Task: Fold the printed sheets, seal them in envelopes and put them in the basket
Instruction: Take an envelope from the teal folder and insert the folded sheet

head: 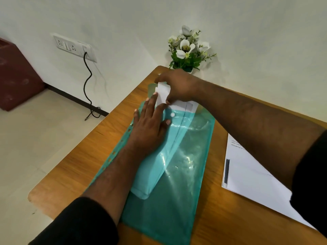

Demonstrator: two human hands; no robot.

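Note:
A translucent green plastic folder (pixel 182 174) lies lengthwise on the wooden table (pixel 74 156), with white envelopes showing through it as a pale block. My left hand (pixel 150 124) presses flat on the folder near its snap button (pixel 172 114). My right hand (pixel 177 85) reaches to the folder's far, open end and pinches white envelopes (pixel 163 93) that stick out of it. More white paper (pixel 187 106) shows at the folder's mouth. A stack of printed sheets (pixel 251 175) lies to the right, partly under my right forearm. No basket is in view.
A small pot of white artificial flowers (pixel 187 48) stands at the table's far edge against the wall. A wall socket panel (pixel 74 46) with a black cable hanging from it is at the left. A dark red object (pixel 16 75) sits on the floor far left.

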